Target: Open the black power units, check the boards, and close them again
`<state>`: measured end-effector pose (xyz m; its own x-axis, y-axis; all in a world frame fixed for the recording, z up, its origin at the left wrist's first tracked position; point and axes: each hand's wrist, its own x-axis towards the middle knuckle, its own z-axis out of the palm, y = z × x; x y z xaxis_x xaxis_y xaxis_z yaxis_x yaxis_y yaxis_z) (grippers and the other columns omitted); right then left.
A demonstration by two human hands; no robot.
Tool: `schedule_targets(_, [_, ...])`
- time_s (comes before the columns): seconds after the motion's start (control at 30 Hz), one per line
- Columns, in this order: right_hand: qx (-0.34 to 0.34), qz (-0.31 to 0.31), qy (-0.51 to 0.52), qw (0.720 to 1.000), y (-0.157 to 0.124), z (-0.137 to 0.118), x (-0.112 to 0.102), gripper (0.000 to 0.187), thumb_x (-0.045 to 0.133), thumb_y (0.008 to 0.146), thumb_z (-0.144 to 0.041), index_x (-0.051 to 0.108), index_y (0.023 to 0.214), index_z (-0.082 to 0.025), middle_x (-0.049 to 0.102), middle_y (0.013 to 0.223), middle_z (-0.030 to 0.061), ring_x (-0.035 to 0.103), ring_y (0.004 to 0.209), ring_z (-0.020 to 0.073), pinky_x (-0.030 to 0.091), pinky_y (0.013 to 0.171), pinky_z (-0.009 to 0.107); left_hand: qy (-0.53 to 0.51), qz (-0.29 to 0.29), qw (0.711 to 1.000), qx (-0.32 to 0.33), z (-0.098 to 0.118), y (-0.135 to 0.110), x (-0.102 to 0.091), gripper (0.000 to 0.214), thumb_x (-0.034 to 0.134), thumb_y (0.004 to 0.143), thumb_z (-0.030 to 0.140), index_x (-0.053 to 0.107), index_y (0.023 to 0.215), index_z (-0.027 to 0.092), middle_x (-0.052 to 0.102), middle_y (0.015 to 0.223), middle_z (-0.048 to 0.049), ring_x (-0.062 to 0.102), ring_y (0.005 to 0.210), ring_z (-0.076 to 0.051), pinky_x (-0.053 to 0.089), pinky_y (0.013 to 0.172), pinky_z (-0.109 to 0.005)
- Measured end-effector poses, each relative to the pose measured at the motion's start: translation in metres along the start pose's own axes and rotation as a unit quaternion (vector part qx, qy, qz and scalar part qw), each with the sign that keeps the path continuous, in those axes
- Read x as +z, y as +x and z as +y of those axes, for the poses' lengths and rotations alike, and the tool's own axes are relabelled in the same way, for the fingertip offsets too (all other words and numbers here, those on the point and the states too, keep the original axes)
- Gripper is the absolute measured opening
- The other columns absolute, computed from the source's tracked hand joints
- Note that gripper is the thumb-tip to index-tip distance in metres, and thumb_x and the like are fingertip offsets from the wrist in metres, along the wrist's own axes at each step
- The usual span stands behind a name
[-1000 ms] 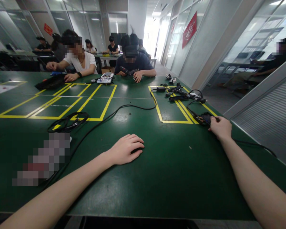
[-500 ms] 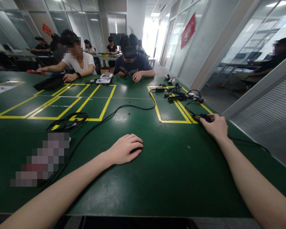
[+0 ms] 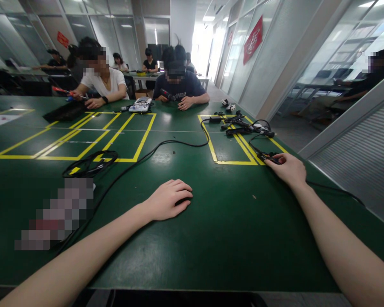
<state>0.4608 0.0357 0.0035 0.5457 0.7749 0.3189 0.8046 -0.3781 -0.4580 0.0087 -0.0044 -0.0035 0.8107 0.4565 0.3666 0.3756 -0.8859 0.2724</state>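
Note:
My left hand (image 3: 169,199) rests palm down on the green table (image 3: 217,238), its fingers loosely spread and nothing seen in them. Over at the right edge, my right hand (image 3: 289,170) has thumb and fingers closed around a small coiled bundle of black cable (image 3: 269,157). The fingers partly hide this bundle, and it lies on the table by a yellow tape line. A thin black cord (image 3: 334,188) runs along the table edge to the right of that hand. Just beyond lies a heap of black cables and adapters (image 3: 240,127).
A long black cable (image 3: 153,149) with a power brick (image 3: 215,120) crosses the table. Another coiled cable (image 3: 92,164) and a blurred-out object (image 3: 59,215) lie at left. Two people sit opposite, near a white device (image 3: 142,105) and a black tray (image 3: 65,111). A glass partition borders the right.
My right hand has barely shifted on the cable bundle; my left hand is still. The person opposite at left has drawn a red tool in toward their other hand.

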Motion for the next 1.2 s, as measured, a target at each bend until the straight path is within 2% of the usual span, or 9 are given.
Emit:
schedule_targets(0.3, [-0.029, 0.012, 0.022, 0.999, 0.0000, 0.0035, 0.0060, 0.023, 0.071, 0.074, -0.039, 0.076, 0.090, -0.023, 0.075, 0.088, 0.0093, 0.067, 0.081, 0.0297, 0.042, 0.059, 0.034, -0.005, -0.004, 1.000, -0.004, 0.0007, -0.0002, -0.0013, 0.021, 0.055, 0.103, 0.028, 0.072, 0.112, 0.020, 0.073, 0.121, -0.0085, 0.067, 0.111, -0.023, 0.053, 0.095, -0.039])
schedule_targets(0.6, [0.004, -0.001, 0.097, 0.995, -0.0010, -0.0017, 0.0083, 0.028, 0.068, 0.069, -0.036, 0.075, 0.091, -0.022, 0.072, 0.081, 0.0061, 0.065, 0.076, 0.0260, 0.042, 0.058, 0.032, -0.006, -0.008, 1.000, -0.010, 0.0011, 0.0002, -0.0011, 0.023, 0.055, 0.103, 0.028, 0.072, 0.114, 0.020, 0.072, 0.122, -0.0089, 0.066, 0.113, -0.024, 0.053, 0.097, -0.040])
schedule_targets(0.9, [-0.013, 0.000, 0.103, 0.995, -0.0004, 0.0006, 0.0084, 0.038, 0.068, 0.066, -0.035, 0.075, 0.100, -0.019, 0.070, 0.081, 0.0057, 0.063, 0.075, 0.0250, 0.046, 0.062, 0.034, -0.008, -0.005, 1.000, -0.005, 0.0011, 0.0002, -0.0014, 0.021, 0.055, 0.102, 0.027, 0.072, 0.113, 0.019, 0.073, 0.122, -0.0091, 0.066, 0.112, -0.024, 0.053, 0.095, -0.040])
schedule_targets(1.07, [-0.005, 0.010, 0.077, 0.997, -0.0012, -0.0024, 0.0057, 0.049, 0.071, 0.067, -0.037, 0.075, 0.111, -0.019, 0.070, 0.084, 0.0065, 0.063, 0.077, 0.0265, 0.046, 0.064, 0.035, -0.003, -0.006, 1.000, -0.002, 0.0011, 0.0005, -0.0015, 0.020, 0.056, 0.102, 0.026, 0.071, 0.113, 0.019, 0.073, 0.121, -0.0090, 0.066, 0.112, -0.024, 0.053, 0.095, -0.039])
schedule_targets(1.2, [-0.017, 0.016, 0.067, 0.997, -0.0013, -0.0034, 0.0031, 0.044, 0.072, 0.071, -0.036, 0.076, 0.110, -0.016, 0.069, 0.085, 0.0082, 0.064, 0.080, 0.0284, 0.050, 0.071, 0.038, -0.002, -0.005, 1.000, -0.002, 0.0008, 0.0006, -0.0009, 0.020, 0.056, 0.102, 0.027, 0.071, 0.112, 0.019, 0.073, 0.121, -0.0087, 0.066, 0.112, -0.024, 0.053, 0.095, -0.039])
